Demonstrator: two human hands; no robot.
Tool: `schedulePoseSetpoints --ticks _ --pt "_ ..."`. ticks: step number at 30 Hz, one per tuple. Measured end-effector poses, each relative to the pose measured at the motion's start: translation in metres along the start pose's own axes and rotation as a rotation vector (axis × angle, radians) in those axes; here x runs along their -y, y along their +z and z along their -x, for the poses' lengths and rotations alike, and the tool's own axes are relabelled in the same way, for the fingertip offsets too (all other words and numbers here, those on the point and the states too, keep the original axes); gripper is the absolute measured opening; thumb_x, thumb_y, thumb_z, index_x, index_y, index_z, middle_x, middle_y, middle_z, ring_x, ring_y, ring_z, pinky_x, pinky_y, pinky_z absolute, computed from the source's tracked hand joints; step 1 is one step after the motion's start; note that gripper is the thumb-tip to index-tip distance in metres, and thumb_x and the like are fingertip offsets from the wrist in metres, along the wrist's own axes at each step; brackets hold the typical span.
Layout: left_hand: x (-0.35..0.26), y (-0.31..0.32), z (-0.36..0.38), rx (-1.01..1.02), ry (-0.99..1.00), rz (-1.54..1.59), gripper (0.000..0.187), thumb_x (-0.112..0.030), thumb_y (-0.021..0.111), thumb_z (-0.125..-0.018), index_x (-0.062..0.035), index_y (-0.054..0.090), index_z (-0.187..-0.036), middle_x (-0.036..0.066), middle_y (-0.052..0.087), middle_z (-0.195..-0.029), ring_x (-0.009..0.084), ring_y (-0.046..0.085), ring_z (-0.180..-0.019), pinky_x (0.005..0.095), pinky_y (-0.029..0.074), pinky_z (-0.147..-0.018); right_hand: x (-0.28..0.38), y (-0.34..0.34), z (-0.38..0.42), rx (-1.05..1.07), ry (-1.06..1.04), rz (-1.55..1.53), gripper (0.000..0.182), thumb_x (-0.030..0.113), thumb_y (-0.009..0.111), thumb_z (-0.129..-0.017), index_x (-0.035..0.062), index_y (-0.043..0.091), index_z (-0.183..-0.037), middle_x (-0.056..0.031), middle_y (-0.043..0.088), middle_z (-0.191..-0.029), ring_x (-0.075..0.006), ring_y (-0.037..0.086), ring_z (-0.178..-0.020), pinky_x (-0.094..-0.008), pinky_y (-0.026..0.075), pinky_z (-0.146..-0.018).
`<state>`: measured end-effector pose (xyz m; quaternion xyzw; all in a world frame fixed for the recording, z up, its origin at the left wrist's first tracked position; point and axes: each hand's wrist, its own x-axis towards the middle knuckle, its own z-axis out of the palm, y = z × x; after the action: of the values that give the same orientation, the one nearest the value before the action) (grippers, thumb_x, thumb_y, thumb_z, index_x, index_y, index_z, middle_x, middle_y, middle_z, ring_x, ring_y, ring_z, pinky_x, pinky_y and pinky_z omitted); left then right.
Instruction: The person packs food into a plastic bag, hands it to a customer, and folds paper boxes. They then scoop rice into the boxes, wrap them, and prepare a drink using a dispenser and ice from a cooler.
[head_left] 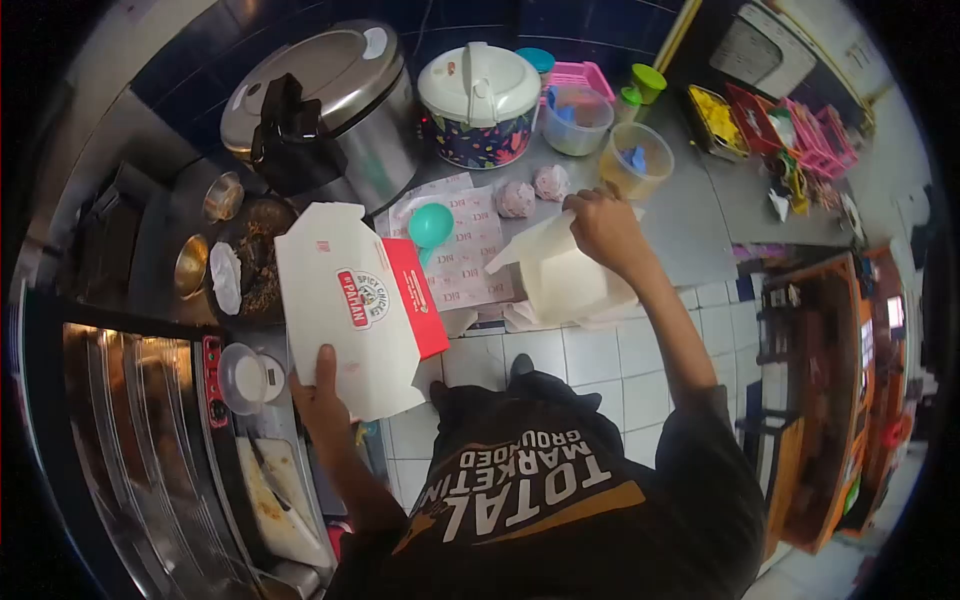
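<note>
Printed carton (350, 310) extends beyond the left hand (324, 405) clamped on its edge; the right hand (606, 228) grips a white box (568, 280).

Box (350, 300) — white and red, printed, tilted — left of the scoop (431, 226); carton (575, 280) — white, open, right of the scoop

A hand could pass low over the printed paper (480, 235) between the scoop (431, 226) and the paper balls (516, 199). The raised box (330, 260) blocks the way left to the pan (262, 285); the right hand (608, 232) and white carton (570, 280) obstruct the right. The steel cooker (325, 85), floral cooker (483, 135) and tubs (637, 170) crowd the counter's (700, 205) back.
</note>
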<state>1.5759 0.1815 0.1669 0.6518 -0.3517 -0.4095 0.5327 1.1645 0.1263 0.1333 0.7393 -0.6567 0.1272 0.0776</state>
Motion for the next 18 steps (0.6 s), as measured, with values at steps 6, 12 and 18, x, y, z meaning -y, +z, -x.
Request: schedulePoseSetpoints --ticks 6,12,18 --pt "0.04 0.043 0.03 0.089 0.06 -0.054 0.036 -0.026 0.065 -0.098 0.0068 0.064 -0.113 0.011 0.068 -0.101 0.0145 0.064 -0.083 0.0302 0.052 -0.072 -0.032 0.065 -0.031 -0.064 -0.211 0.2 0.025 0.01 0.064 -0.078 0.0056 0.067 -0.103 -0.0151 0.063 -0.112 -0.0336 0.059 -0.107 -0.0606 0.035 -0.108" --pt "0.051 0.108 0.061 0.264 0.077 -0.223 0.03 -0.019 0.058 -0.1 0.0067 0.063 -0.113 0.013 0.07 -0.085 0.0194 0.067 -0.074 0.0328 0.053 -0.066 0.084 0.03 0.034 0.162 0.041 -1.007 0.041 0.023 0.065 -0.092 -0.0021 0.057 -0.125 -0.0232 0.065 -0.112 -0.0366 0.065 -0.104 -0.0452 0.051 -0.09" --pt "0.041 0.164 0.069 0.547 0.748 -0.354 0.026 -0.013 0.061 -0.09 0.0041 0.065 -0.11 0.023 0.07 -0.096 0.0414 0.068 -0.092 0.0439 0.054 -0.086 0.099 0.005 0.028 0.2 0.175 -1.254 0.035 0.018 0.054 -0.099 -0.0055 0.054 -0.125 -0.0289 0.066 -0.106 -0.0418 0.067 -0.097 -0.0438 0.051 -0.085"
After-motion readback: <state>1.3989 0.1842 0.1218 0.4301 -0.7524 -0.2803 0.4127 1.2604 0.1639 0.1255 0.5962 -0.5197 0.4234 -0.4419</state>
